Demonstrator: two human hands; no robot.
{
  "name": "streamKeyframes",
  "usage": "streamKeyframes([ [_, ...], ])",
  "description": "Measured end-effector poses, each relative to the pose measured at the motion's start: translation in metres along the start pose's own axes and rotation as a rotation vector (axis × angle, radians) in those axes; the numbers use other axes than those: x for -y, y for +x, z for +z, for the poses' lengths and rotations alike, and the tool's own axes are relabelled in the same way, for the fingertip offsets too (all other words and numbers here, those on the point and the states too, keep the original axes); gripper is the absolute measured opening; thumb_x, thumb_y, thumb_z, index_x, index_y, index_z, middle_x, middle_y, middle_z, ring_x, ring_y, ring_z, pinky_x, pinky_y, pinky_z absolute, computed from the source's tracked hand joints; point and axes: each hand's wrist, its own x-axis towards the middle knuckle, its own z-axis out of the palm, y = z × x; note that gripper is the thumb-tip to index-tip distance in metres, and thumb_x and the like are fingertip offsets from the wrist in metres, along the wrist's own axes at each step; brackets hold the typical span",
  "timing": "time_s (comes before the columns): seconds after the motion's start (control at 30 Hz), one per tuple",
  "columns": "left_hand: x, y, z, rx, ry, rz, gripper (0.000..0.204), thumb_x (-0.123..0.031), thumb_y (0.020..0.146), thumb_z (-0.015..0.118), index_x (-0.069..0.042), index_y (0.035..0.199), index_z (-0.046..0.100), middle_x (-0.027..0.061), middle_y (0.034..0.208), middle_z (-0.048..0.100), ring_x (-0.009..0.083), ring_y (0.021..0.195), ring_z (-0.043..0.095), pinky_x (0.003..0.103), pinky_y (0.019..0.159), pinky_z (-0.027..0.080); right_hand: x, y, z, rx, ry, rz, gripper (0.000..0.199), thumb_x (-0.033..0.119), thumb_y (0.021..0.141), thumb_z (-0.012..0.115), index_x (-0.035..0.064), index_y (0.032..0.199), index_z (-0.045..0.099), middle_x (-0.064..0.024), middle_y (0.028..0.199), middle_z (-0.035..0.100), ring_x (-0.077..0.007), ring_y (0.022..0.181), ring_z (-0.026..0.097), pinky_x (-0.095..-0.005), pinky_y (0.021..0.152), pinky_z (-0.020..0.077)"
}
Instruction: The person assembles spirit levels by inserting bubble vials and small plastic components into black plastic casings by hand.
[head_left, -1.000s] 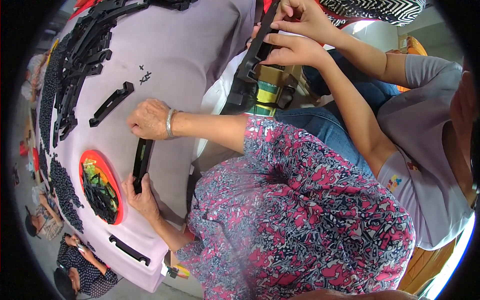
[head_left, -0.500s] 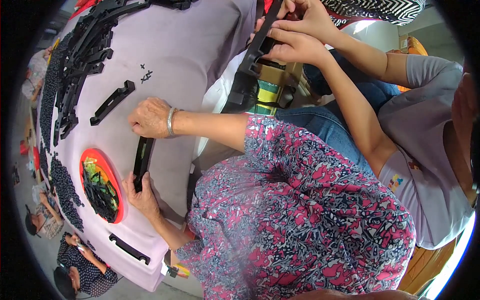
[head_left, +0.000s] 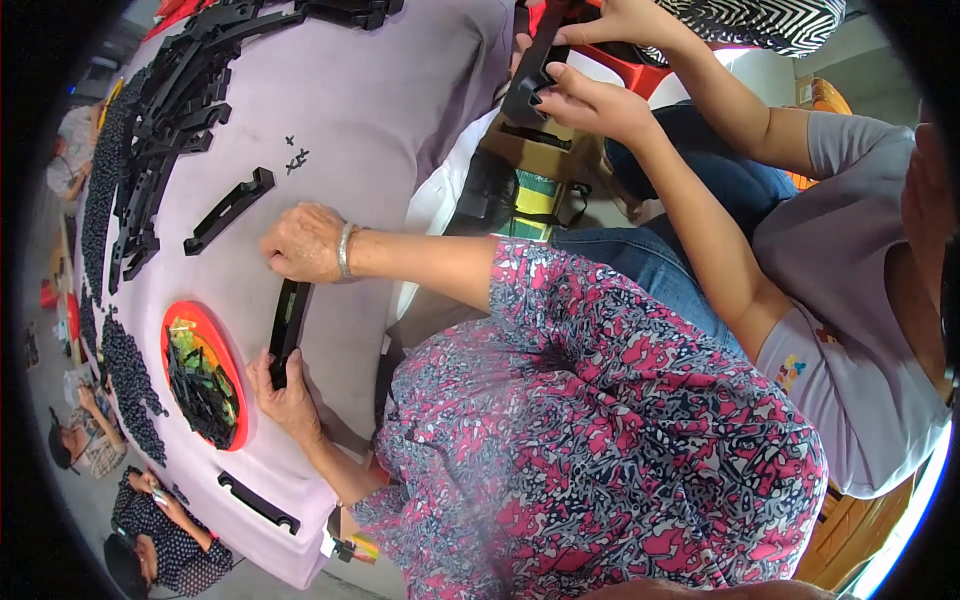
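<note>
View from the head camera, looking down on a table (head_left: 390, 110) under a lilac cloth. The left hand (head_left: 285, 392) is closing round the near end of a long black plastic strip (head_left: 290, 325), which is lying flat on the cloth just beside the red plate (head_left: 178, 322). The right hand (head_left: 300, 243), wearing a pale bracelet, is resting knuckles-up on the far end of the same strip. Its fingers are curling under, so whether they are pinching anything cannot be told.

The work appears to be partly done. The plate is holding a heap of small black clips, and one finished-looking black bar (head_left: 228, 210) is lying apart beyond the right hand, with another (head_left: 258, 502) near the table's edge. A large stack of long black parts (head_left: 165, 105) is waiting at the far side, which suggests that most pieces are not yet handled. A few tiny black bits (head_left: 295, 158) are lying loose on the cloth.

A co-worker in a grey shirt is holding a similar black part (head_left: 528, 75) with both hands above the table's edge. The strip's far end is hiding under the right hand, the clips' shape is too small to make out, and the fisheye rim is cutting off the stack.
</note>
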Motion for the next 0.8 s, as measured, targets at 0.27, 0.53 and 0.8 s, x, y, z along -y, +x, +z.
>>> streamKeyframes([
  [0.27,-0.0004,0.0,0.0004,0.0,0.012,0.0,0.032,-0.008,0.082,0.076,0.005,0.108,0.064,0.0062,0.094,0.055,0.0186,0.088,0.056,0.031,0.08,0.048,-0.0012,-0.0009,-0.0005,0.016,0.009,0.01,0.012,0.018,0.075,0.06,0.0089,0.072,0.066,-0.0137,0.071,0.065,-0.035,0.075,0.065,-0.0481,0.072,0.052],
  [0.53,0.0034,0.0008,0.0022,-0.002,-0.023,-0.035,0.031,-0.009,0.082,0.076,0.005,0.107,0.065,0.0071,0.093,0.055,0.02,0.088,0.056,0.032,0.08,0.048,-0.0004,-0.0007,-0.0046,0.016,-0.007,0.0,0.012,0.019,0.076,0.059,0.0092,0.072,0.067,-0.0136,0.071,0.065,-0.0346,0.076,0.064,-0.0477,0.073,0.0516],
  [0.8,0.0024,0.0015,0.0025,-0.004,0.024,0.05,0.032,-0.007,0.082,0.076,0.005,0.108,0.064,0.0063,0.092,0.054,0.0186,0.087,0.055,0.031,0.079,0.047,-0.0001,-0.0012,-0.0069,0.035,0.002,0.023,0.014,0.019,0.076,0.06,0.008,0.071,0.066,-0.0136,0.071,0.066,-0.0338,0.078,0.064,-0.0479,0.074,0.0514],
])
